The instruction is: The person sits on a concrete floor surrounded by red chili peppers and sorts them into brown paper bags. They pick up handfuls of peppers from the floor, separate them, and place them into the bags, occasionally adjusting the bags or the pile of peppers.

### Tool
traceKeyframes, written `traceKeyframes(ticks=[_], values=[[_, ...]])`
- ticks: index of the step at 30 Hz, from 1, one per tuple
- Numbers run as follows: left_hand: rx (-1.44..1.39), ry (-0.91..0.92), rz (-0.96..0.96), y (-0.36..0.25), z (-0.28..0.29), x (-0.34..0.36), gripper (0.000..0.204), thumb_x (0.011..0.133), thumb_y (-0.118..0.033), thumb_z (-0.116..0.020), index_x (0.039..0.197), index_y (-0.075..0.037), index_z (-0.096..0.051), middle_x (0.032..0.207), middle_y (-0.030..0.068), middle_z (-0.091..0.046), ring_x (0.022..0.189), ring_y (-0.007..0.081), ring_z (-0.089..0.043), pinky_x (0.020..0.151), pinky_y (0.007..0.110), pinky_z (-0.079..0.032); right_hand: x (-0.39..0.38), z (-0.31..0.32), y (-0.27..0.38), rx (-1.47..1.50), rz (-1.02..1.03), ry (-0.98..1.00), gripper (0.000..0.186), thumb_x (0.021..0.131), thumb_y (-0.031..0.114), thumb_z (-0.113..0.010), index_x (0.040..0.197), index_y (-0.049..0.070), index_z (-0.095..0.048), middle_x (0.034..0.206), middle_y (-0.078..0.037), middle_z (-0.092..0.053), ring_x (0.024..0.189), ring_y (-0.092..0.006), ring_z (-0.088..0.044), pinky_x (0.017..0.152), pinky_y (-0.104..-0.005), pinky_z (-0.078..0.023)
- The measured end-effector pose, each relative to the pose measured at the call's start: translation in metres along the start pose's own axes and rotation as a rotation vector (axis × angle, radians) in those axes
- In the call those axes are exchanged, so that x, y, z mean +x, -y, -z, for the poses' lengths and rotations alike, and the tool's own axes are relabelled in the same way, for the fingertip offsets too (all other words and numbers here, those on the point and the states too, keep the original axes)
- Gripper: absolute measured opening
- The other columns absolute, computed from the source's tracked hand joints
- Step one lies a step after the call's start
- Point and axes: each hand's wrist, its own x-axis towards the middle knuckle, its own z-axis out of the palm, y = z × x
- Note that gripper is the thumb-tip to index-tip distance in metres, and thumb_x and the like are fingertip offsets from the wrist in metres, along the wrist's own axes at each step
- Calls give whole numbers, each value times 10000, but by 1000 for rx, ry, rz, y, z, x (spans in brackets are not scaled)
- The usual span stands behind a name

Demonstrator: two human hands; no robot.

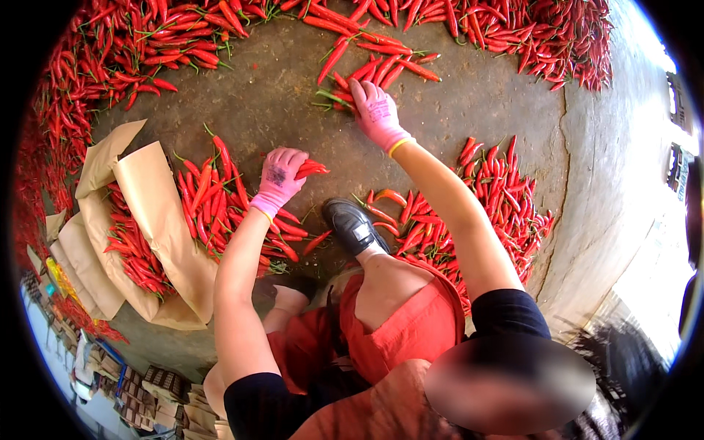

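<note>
My left hand [279, 178], in a pink glove, is closed around a few red chili peppers [314, 169] whose ends poke out past the fingers. Farther out and to the right, my right hand [378, 114], gloved alike, reaches down to the floor. Its fingers close on red chilies with green stems [336, 96], partly hidden by the fingertips. Just beyond them lies a small loose cluster of chilies [381, 67]. Left of my left hand, a heap of chilies [213, 194] rests against an opened brown paper bag [150, 191] that holds more chilies [136, 249].
Large chili heaps [169, 44] spread along the far side and far left. Another pile [499, 213] lies right of my black shoe [354, 224]. The concrete floor [257, 81] has a crack at right. Stacked cartons [139, 396] stand at lower left.
</note>
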Motion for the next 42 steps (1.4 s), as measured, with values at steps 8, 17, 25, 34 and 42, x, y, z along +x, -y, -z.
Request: traceKeyframes(ticks=[8,17,25,34,42], values=[[-494,-316,186,-26,38,120,398,772,-135,-743,1153,-78,-639,1106,157,-677,1010,344,-660,866,408,-536,-45,-9,29,-32,228,125,410,817,263,-641,1210,174,-567,981,-67,-623,868,-269,-630,694,-423,-511],[314,34,58,-27,-21,147,454,681,-181,-805,1071,-176,-572,1062,25,-607,976,255,-631,772,441,-518,-81,4,48,-142,472,254,266,839,217,-593,1103,185,-590,872,-25,-557,820,-209,-598,610,-348,-492],[200,30,-270,46,27,30,394,661,-117,-733,1037,-133,-615,1111,29,-648,1064,244,-606,974,434,-464,-79,40,17,179,514,523,336,843,227,-642,1155,126,-569,980,-100,-583,948,-294,-611,777,-424,-509],[329,143,-226,45,28,26,384,761,-118,-648,1141,-175,-650,1076,8,-664,998,222,-628,879,401,-491,25,15,8,-107,295,336,366,843,134,-609,1206,121,-566,1074,-94,-653,960,-289,-645,798,-424,-505],[-1490,-284,1066,23,-29,23,257,812,-31,-686,1062,-73,-643,836,65,-695,792,221,-686,682,375,-553,3,1,51,153,-345,431,552,746,200,-669,1270,87,-534,1066,-177,-693,1011,-378,-654,861,-467,-520]])
